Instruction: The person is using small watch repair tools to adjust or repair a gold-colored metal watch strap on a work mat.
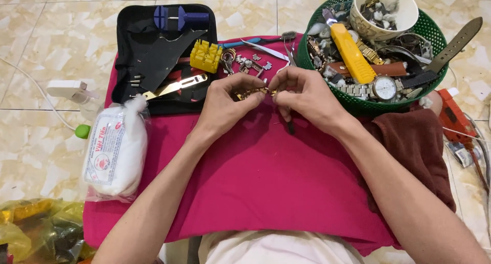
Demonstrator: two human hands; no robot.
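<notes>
Magenta cloth [266, 182], draped over the surface and lying under both hands, spread wide below the fingers.
Green round plastic basket [368, 106], just right of the right fingers, heaped with watches, straps and loose parts; a yellow plastic tool [352, 53] lies across the heap, a silver wristwatch with a white dial [384, 87] sits at the near edge, and a cream ceramic bowl [381, 11] of small parts stands at the back.
Black zip tool case [158, 59], open, up and left of the left fingers; a blue watch tool [180, 17] lies at its far end, a yellow slotted plastic block [206, 55] at its right edge, a flat brass-coloured metal bar [176, 86] along its near side.
White cotton wad in a clear plastic bag [116, 154], well to the left of the left fingers.
Brown cloth [417, 146], folded, right of the right wrist.
Left hand [227, 103], fingers closed, pinching one end of the bracelet.
Right hand [304, 95], fingers closed, pinching the other end.
Small gold-coloured metal watch bracelet [254, 92], held between the fingertips of both hands, just above the cloth.
Loose silver metal links [250, 63], scattered just beyond the fingertips.
</notes>
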